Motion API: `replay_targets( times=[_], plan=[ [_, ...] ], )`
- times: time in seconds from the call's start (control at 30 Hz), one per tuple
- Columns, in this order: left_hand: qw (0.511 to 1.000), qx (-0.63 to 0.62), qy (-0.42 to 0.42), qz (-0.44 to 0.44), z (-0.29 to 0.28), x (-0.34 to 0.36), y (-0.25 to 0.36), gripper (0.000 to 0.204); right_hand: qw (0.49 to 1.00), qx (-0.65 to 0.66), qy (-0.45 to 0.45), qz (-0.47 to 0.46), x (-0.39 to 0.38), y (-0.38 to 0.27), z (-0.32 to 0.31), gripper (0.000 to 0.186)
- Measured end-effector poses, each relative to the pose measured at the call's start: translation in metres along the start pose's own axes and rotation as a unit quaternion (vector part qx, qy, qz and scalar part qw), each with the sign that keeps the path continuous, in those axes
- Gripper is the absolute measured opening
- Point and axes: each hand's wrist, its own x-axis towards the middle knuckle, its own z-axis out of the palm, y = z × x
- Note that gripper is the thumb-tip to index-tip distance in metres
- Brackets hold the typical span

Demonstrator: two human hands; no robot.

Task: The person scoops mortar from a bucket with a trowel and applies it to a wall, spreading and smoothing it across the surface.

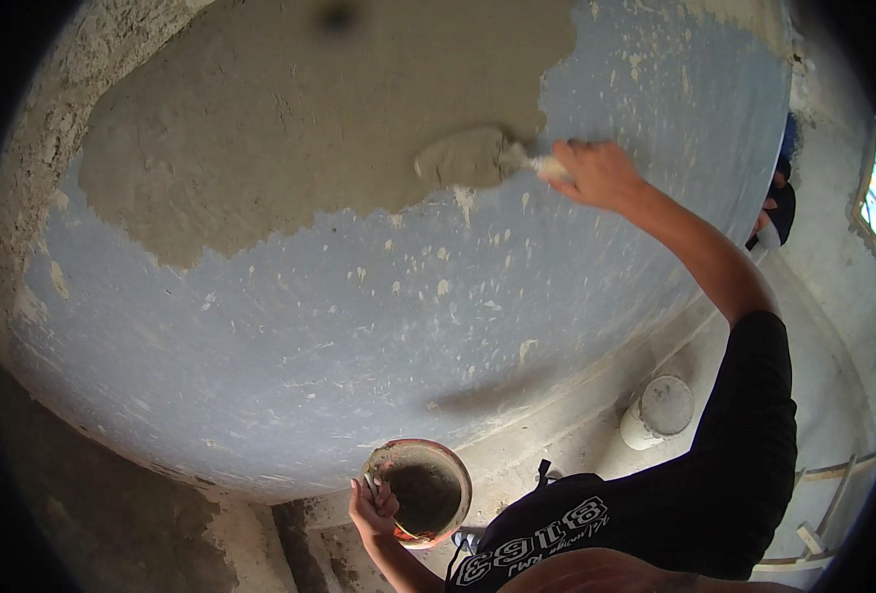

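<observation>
Right hand [596,176] was closed round the handle of the trowel [463,158]; blade sat, coated, at the lower right edge of the grey plaster [260,128], up on the blue-grey wall [309,326]. Left hand [373,512] was curled at the left rim of the reddish bucket [464,486], low by the wall, grey mix [423,499] inside; couldn't tell what those fingers had hold of; pale pail [660,410] stood off to the right.

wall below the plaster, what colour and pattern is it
Blue-grey with off-white flecks; the uncovered wall shows best in the head view.
</observation>
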Motion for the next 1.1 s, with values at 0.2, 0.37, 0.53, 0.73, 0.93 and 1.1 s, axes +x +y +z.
replay_targets(
  times=[0.2, 0.37, 0.53, 0.73, 0.93, 1.1],
  plan=[
    [1.0, 0.023, -0.015, 0.0, 0.01, 0.007, 0.0, 0.052, 0.99, 0.022, 0.104, 0.092, 0.048, 0.026, -0.032, 0.039],
    [0.999, 0.029, 0.025, -0.003, 0.012, 0.01, 0.0, 0.054, 0.992, 0.029, 0.098, 0.075, 0.033, 0.018, 0.002, 0.039],
    [1.0, 0.028, -0.009, 0.005, 0.002, 0.008, 0.007, 0.053, 0.999, 0.009, -0.031, -0.025, -0.02, -0.016, 0.034, 0.039],
    [0.999, 0.035, 0.003, -0.001, 0.012, 0.006, 0.009, 0.046, 0.999, 0.011, 0.043, 0.005, -0.011, -0.014, 0.013, 0.04],
    [0.999, 0.034, 0.028, -0.021, 0.005, 0.008, 0.002, 0.053, 0.985, 0.016, 0.161, 0.067, 0.059, 0.017, -0.036, 0.044],
    [0.999, 0.041, 0.009, -0.013, 0.007, 0.002, 0.005, 0.052, 0.989, 0.029, 0.123, 0.073, 0.087, 0.014, -0.053, 0.043]
  ],
)
